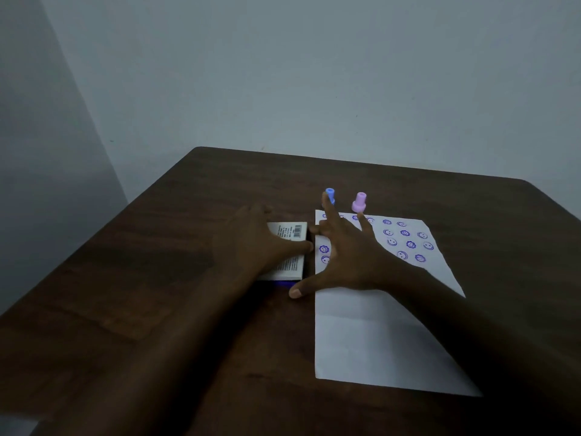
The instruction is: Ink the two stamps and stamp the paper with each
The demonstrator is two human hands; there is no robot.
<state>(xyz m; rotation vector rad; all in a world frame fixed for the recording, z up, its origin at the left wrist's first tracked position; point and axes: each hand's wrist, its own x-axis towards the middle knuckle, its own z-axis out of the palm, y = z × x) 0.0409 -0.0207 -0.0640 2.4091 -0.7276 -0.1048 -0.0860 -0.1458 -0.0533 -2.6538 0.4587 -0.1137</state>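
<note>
A: What is lying nearest to the person?

B: The bare lower half of the paper (377, 335) is lying there on the dark tabletop (157, 278). No print is showing on that part.

A: And the hands?

B: Both are reaching forward. The left hand (251, 247) is resting flat on a white box with a barcode (290, 243), and something purple is peeking out under its near edge. I am guessing it is the ink pad, but I cannot tell if it is open. The grip of this hand is pressing down on the box, not closing around it.

A: The right one?

B: The right hand (349, 256) is hovering over the left side of the paper, fingers spread wide, holding nothing. Its thumb is touching the tabletop near the box.

A: How far is the work?

B: The upper half of the paper is already carrying several rows of purple smiling faces and flower shapes. So both patterns seem printed many times.

A: Where are the stamps?

B: Farther away, just beyond the top edge of the paper, the blue stamp (329, 194) and the pink stamp (359, 202) are standing upright, near each other. Nobody is holding them. I am judging that another round is only starting, or the work is finishing.
</note>
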